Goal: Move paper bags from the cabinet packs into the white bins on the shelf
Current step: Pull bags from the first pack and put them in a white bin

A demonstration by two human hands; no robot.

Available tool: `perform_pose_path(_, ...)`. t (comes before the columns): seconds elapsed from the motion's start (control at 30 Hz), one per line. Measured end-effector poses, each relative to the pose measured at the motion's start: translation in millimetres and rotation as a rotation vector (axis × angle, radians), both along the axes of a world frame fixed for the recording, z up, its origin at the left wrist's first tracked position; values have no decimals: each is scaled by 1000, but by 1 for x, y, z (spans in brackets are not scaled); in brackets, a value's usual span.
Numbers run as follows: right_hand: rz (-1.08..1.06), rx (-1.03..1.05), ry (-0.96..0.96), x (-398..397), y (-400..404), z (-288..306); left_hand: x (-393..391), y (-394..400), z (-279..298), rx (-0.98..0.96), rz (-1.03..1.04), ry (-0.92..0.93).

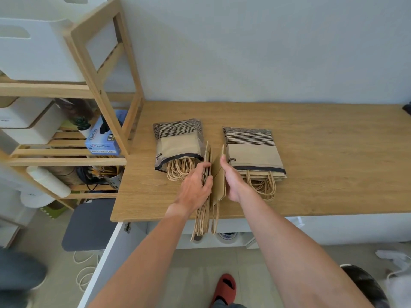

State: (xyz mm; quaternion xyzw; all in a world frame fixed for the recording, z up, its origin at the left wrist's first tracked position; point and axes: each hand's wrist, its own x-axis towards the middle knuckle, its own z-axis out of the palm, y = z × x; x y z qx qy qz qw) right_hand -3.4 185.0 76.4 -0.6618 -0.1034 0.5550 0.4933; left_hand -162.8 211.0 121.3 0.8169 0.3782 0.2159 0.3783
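Two clear plastic packs of brown paper bags lie on the wooden cabinet top (311, 138): a left pack (178, 141) and a right pack (253, 150), twine handles spilling from both. Between them a stack of folded paper bags (217, 181) stands on edge, handles hanging over the front edge. My left hand (195, 187) grips the stack's left part, thumb on one side and fingers on the other. Against the right face of the stack rests my right hand (231, 178), fingers curled round a bag's edge. White bins (37, 52) sit on the wooden shelf (97, 70) at left.
Lower shelves hold smaller white boxes (29, 123), a blue glove box (104, 138), a small plant and a metal cup of utensils. The cabinet door (104, 258) below stands open. A grey stool (89, 223) is at the left, and a red slipper (224, 290) on the floor.
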Motion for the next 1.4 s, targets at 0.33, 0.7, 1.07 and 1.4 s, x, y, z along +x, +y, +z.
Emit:
perform_pose_path(0.33,93,-72,-389,-34,-8,65,-10,-6,-20,-246,-16,180)
perform_pose_path(0.7,19,-196,56,7,-23,101,-63,16,-25,52,-129,42)
perform_pose_path(1.07,-307,59,273,-14,-24,96,-28,2,19,26,77,-334)
perform_pose_path(1.4,-281,264,-62,-36,-11,66,-32,13,22,-241,104,-221)
